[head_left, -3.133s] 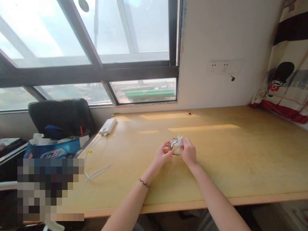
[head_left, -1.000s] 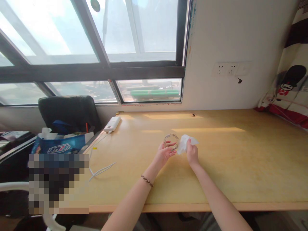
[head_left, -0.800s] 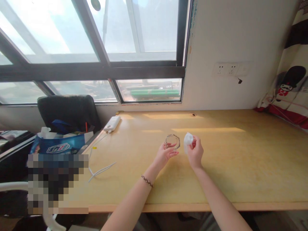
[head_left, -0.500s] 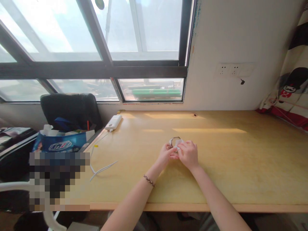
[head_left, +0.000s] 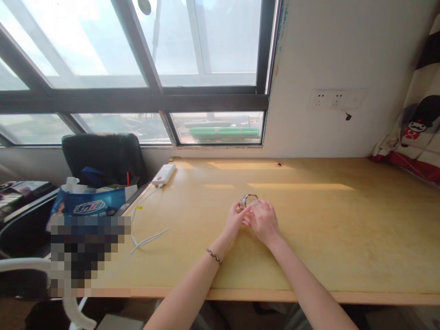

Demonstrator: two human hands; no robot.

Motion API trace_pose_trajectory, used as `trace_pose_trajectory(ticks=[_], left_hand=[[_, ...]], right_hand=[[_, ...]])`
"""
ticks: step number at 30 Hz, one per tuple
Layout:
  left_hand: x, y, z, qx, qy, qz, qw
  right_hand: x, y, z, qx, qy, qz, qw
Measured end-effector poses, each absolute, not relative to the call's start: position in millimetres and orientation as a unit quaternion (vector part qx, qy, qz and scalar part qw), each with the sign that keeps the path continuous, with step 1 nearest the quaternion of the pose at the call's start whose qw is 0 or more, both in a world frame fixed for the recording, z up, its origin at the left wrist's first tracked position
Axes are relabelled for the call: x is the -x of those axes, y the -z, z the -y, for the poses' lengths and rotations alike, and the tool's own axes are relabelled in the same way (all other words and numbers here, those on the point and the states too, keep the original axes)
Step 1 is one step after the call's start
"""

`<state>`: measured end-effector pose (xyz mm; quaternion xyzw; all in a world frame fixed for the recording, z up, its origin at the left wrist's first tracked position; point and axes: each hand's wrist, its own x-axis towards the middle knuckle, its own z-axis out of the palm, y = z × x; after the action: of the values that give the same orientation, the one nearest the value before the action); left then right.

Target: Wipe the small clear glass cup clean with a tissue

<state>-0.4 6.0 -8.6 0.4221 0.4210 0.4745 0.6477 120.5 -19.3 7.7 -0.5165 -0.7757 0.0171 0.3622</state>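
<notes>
Looks like wiping a bangle (head_left: 244, 200) with a white cloth (head_left: 256, 202), over mid-desk (head_left: 326, 238).
Left hand (head_left: 237, 219) clamped on bangle; right hand (head_left: 266, 221) against it, fingers seemingly closed on cloth, mostly hidden. Next pass calls for firm left grip, bangle turned. White power brick (head_left: 164, 174) and cable (head_left: 156, 235) off left, well apart. Only obstruction: right fingers masking the contact.
</notes>
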Motion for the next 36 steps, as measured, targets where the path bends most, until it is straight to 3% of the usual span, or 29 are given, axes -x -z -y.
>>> trace_pose_trajectory(ticks=[9, 15, 21, 29, 32, 36], left_hand=[[0.9, 9.8, -3.1, -0.433, -0.436, -0.411, 0.673], [1.1, 4.1, -3.5, -0.414, -0.46, -0.42, 0.664], [-0.2, -2.3, 0.0, -0.461, -0.48, -0.385, 0.639], [-2.1, 12.0, -2.4, -0.523, -0.537, -0.392, 0.534], [-0.1, 13.9, -1.3, -0.601, -0.514, -0.419, 0.447], [-0.6, 5.3, 7.7, -0.704, -0.484, -0.375, 0.359]], right_hand=[[-130.2, -5.9, 19.0, 0.422, -0.141, 0.802, 0.399], [-129.8, -7.6, 16.4, 0.452, -0.13, 0.785, 0.402], [-132.5, -7.8, 19.4, 0.461, -0.237, 0.68, 0.519], [-141.7, 9.9, -1.4, 0.491, -0.416, 0.341, 0.685], [-147.7, 12.7, -6.6, 0.5, -0.379, 0.27, 0.731], [-150.3, 2.8, 3.2, 0.581, -0.189, 0.351, 0.709]])
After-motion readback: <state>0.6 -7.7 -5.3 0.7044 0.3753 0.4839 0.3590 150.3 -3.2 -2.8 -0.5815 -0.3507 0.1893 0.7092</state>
